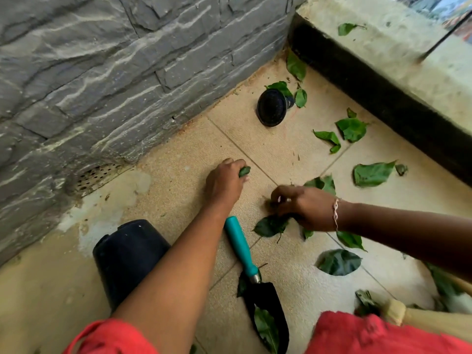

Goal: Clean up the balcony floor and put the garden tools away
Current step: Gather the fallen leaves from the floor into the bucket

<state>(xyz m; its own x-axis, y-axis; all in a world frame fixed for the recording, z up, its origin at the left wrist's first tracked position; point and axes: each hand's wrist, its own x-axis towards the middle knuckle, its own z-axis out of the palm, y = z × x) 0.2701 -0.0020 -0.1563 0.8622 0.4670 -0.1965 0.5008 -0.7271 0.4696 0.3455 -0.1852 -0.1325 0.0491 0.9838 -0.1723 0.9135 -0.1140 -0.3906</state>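
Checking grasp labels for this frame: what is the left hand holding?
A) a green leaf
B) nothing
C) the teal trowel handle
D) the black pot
A: the left hand pinches a small green leaf at its fingertips, while the trowel lies untouched on the floor beside that forearm.

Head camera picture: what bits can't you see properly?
Right hand, head view: motion blur smears its fingers, so its grip on the leaves is unclear.
Black pot, head view: left forearm covers part of it.
Trowel, head view: a leaf covers the blade; the tip reaches the bottom edge.
Broom, head view: cut off by the right edge and red clothing.
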